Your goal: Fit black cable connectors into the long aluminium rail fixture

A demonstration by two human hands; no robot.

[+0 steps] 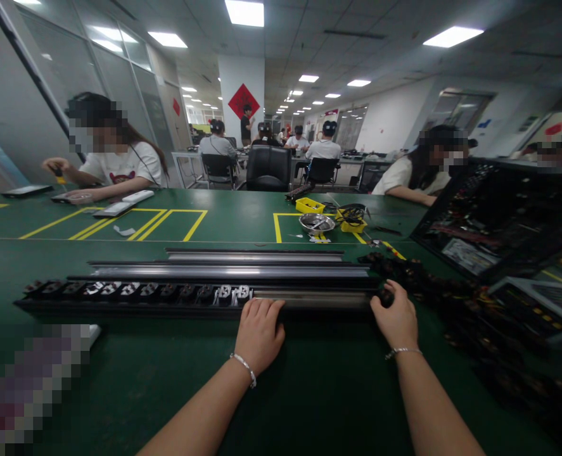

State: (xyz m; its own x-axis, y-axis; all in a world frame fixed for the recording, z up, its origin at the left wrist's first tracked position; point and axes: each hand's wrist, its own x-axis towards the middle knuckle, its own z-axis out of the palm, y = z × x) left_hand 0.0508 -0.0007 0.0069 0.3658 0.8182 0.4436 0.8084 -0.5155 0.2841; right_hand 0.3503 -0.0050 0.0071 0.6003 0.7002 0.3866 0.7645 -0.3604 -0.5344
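A long black rail with a metal-lined channel (pixel 319 300) lies across the dark green table (pixel 328 392), black sockets (pixel 150 290) filling its left part, the left hand (pixel 261 335) bending its fingers over its near edge and the right hand (pixel 398 320) curling its fingers at its right end, though whether either grips, I cannot tell. Beyond the rail lie 2 similar silver-lined rails (pixel 233 272), yellow tape outlines (pixel 195 225) and a round shiny metal bowl (pixel 317 230); farther beyond it stand a black leather chair (pixel 268 168) and a white column (pixel 240 69) under lit ceiling panels (pixel 245 12).
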